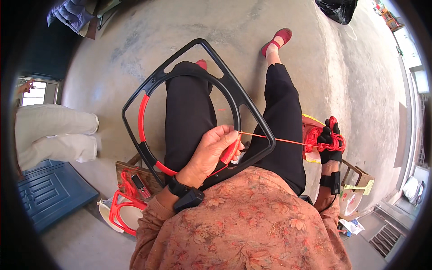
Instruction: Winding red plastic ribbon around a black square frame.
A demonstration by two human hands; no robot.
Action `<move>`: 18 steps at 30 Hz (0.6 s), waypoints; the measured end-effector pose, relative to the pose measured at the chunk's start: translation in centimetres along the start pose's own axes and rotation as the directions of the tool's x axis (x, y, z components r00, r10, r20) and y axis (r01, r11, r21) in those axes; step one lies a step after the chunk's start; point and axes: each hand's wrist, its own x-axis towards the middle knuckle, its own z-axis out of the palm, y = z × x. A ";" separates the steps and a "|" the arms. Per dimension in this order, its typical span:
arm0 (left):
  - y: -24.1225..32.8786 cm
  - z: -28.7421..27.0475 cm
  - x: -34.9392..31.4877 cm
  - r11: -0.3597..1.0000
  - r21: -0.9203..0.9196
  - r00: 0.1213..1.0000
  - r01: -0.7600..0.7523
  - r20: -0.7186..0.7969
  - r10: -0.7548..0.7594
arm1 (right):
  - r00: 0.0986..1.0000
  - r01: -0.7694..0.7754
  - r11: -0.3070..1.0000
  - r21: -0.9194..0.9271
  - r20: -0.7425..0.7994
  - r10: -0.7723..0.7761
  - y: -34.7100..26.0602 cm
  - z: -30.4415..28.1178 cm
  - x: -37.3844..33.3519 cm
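Note:
A black plastic frame (238,92), square outside with a round ring inside, rests across my lap and my left thigh. Parts of its ring are wrapped in red cord. My left hand (209,150) is closed on the ring's near right part, thumb and fingers pinching at the tightly wound red coil (229,154). From there a red cord (281,140) runs straight out to the right. My right hand (330,144), in a black glove, is closed round a loose red cord bundle (339,143) beside my right leg. Some of its fingers are hidden by strands.
On a wooden seat (123,168) at my left lie a phone (140,185) and red cord. A red frame (116,211) leans nearby. Another person's pale trousers (56,126) and a blue panel (58,189) are farther left. A black bag (339,10) lies far right.

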 end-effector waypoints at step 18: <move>-1.2 -0.5 -1.6 1.000 0.009 0.995 -0.019 0.101 0.018 | 0.853 0.493 -0.027 -0.870 0.489 -0.184 16.7 20.8 3.1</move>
